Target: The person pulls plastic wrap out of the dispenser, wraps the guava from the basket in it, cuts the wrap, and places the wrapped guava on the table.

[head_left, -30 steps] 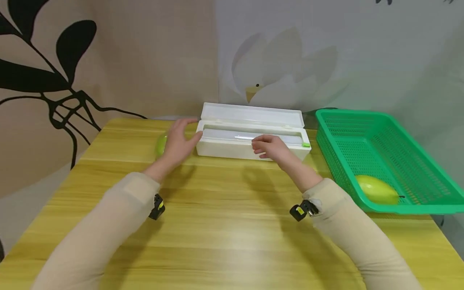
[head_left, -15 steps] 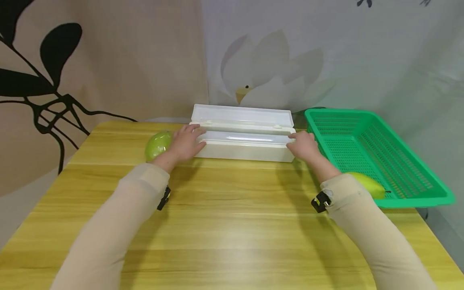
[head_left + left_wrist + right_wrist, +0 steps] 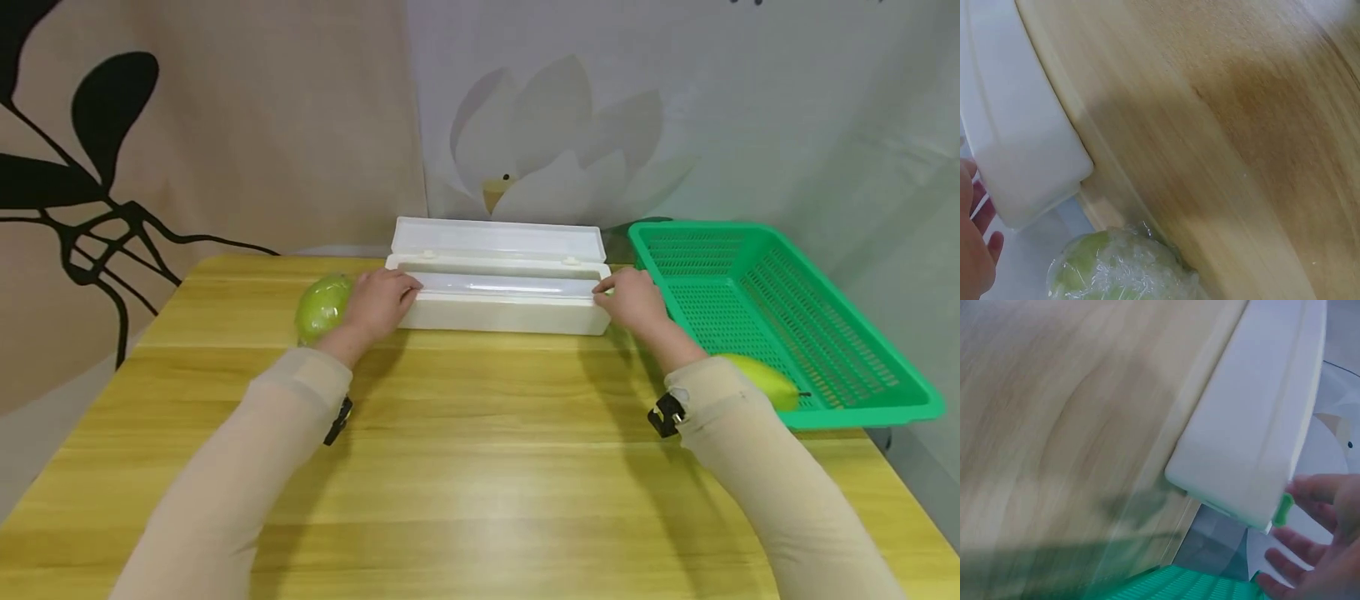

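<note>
A long white cling film dispenser [image 3: 502, 317] stands at the back of the table with its lid [image 3: 498, 237] raised. Glossy cling film [image 3: 506, 287] shows along its open top. At the left end, my left hand [image 3: 372, 307] pinches the film edge between thumb and fingers. My right hand [image 3: 639, 304] pinches likewise at the right end, its other fingers loosely bent beside the green cutter slider [image 3: 1284, 510]. Just left of my left hand sits a round green fruit [image 3: 322, 307]; in the left wrist view, crinkled clear film covers this fruit [image 3: 1122, 269].
A green plastic basket [image 3: 873, 415] stands at the right, close to my right forearm. Inside it lies a yellow-green fruit [image 3: 763, 383] with a dark stem. Behind the wooden table [image 3: 480, 467] hangs a printed backdrop [image 3: 300, 125].
My right hand has moved from the dispenser's middle to its right end. Thumb and fingers of both hands, apart half a second ago, have come together at the film. The head view has shifted slightly.
</note>
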`<act>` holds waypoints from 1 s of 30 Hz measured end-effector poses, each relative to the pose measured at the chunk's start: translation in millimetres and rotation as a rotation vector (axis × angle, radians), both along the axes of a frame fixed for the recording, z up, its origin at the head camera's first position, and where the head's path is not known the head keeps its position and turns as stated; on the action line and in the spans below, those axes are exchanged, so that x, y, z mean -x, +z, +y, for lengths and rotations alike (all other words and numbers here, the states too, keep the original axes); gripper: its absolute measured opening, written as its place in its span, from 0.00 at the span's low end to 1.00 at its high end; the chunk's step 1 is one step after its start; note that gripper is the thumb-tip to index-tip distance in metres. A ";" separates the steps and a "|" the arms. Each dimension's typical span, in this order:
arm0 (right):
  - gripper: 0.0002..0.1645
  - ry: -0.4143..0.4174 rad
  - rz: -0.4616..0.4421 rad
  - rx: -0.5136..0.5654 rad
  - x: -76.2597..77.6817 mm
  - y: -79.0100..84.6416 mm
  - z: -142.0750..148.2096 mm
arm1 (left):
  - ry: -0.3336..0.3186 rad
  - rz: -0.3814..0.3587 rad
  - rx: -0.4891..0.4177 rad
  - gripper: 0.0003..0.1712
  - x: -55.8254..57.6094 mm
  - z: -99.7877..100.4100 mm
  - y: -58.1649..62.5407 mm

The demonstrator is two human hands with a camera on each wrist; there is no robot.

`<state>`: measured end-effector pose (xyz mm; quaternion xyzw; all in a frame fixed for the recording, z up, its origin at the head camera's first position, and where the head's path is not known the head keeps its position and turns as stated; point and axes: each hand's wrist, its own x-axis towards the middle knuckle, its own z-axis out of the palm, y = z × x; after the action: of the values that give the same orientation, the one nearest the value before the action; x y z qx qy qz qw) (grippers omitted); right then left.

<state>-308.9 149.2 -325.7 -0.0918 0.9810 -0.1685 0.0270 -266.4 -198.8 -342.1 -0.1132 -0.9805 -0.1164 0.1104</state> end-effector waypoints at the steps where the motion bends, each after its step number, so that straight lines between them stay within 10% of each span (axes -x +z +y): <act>1: 0.18 0.005 0.020 -0.004 0.8 -1.4 -0.1 | 0.004 0.013 -0.002 0.12 0.6 -0.2 -1.3; 9: 0.14 0.035 0.172 -0.053 5.8 -10.9 -4.8 | 0.050 0.003 0.019 0.12 6.2 3.7 -1.0; 30: 0.13 -0.043 0.046 0.088 31.9 0.2 -10.3 | 0.146 -0.051 -0.103 0.12 25.7 4.1 13.5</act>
<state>-340.8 138.9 -325.5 -0.0754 0.9748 -0.2099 -0.0032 -292.1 -194.7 -328.6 -0.0328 -0.9814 -0.1612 0.0994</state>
